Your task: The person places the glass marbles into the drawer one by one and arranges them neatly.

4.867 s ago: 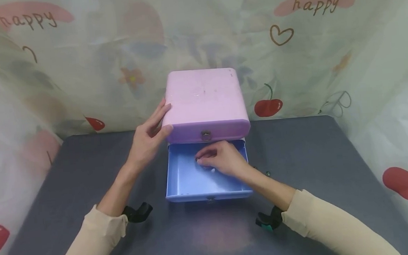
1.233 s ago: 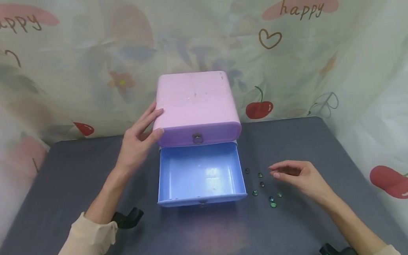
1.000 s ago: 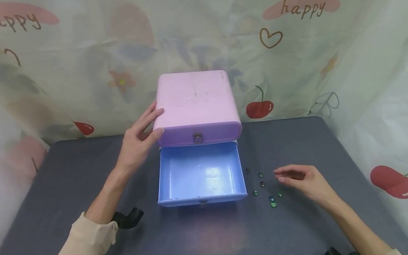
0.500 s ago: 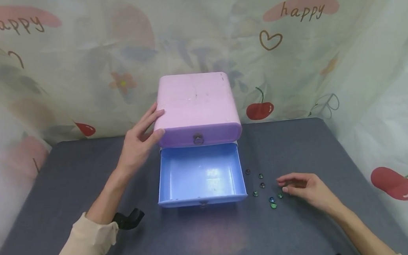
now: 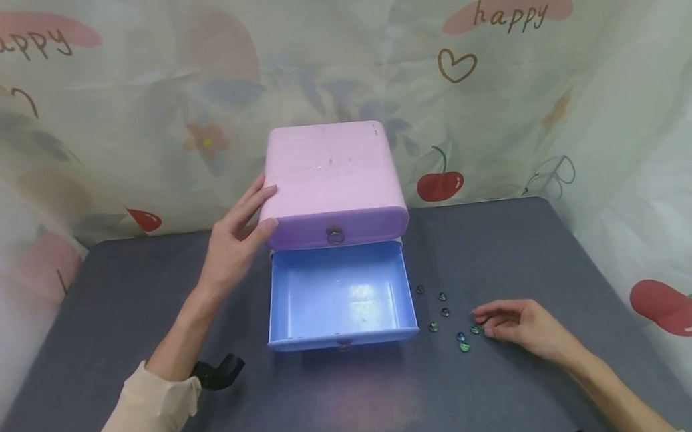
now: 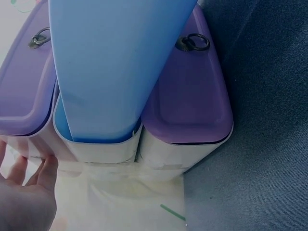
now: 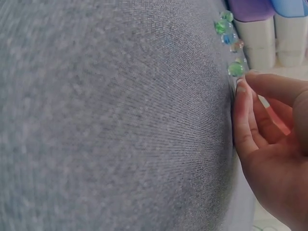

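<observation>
A small drawer cabinet (image 5: 333, 167) with a pink top stands at the back, its blue middle drawer (image 5: 315, 295) pulled out. My left hand (image 5: 230, 247) rests on the cabinet's left side, fingers extended along the pink shell. Several small glass marbles lie on the table right of the drawer. Beside the rightmost one, a green marble (image 5: 475, 329), is my right hand (image 5: 531, 330), low over the table. In the right wrist view the thumb and index finger come close to that green marble (image 7: 236, 69) without gripping it.
A dark grey cloth (image 5: 365, 402) covers the table. A patterned curtain (image 5: 323, 57) hangs behind and at both sides. In the left wrist view, purple drawers with ring pulls, one of them the lower purple drawer (image 6: 190, 91), flank the blue one.
My right hand was inside the blue drawer with a small thing at its fingertips; it then moved out to the right and lowered toward the green marble. The left hand stays on the cabinet.
</observation>
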A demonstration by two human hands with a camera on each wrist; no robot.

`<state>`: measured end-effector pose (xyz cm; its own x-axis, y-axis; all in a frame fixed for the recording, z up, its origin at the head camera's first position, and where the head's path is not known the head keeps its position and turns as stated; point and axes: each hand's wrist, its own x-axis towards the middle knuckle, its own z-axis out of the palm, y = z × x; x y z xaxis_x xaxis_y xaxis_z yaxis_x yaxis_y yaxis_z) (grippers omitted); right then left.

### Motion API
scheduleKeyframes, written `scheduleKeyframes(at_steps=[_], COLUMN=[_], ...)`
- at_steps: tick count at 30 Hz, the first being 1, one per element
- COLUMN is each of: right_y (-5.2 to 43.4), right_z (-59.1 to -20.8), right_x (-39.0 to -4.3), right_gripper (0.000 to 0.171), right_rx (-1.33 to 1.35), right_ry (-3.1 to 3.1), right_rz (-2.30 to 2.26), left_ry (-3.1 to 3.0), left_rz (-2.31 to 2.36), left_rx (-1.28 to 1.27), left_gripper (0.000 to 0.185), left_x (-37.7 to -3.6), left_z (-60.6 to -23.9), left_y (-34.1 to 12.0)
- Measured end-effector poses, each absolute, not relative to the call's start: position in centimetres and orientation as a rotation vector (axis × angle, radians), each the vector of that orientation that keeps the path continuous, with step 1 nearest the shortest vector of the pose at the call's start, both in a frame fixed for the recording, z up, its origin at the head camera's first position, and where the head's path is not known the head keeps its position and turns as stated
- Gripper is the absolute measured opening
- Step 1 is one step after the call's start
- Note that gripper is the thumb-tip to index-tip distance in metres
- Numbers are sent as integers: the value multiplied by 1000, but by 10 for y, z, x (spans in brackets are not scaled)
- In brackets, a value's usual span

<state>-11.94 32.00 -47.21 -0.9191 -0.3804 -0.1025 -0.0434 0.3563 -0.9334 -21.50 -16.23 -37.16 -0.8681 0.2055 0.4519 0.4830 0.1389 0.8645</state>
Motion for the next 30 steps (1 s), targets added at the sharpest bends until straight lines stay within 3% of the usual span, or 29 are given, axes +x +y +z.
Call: scheduleKeyframes(at_steps=[10,22,30], right_y=[320,309,310], right_z=[-475,-478,-481], right_x=[-121,-121,-120], right_gripper=[35,15,15], right_rx=[-296,-283,-296], right_ry=[2421,2707,2719], right_rz=[-1381,-1165,-1228], left_ry=[-2175,-2167,-2124], left_rz=[-1794,-1808,-1837], left_rx=[-677,-697,-691], left_gripper=[48,49,48], left_x=[-213,-213,-215], left_z=[-372,-371,-373], left_y=[-161,-161,-159])
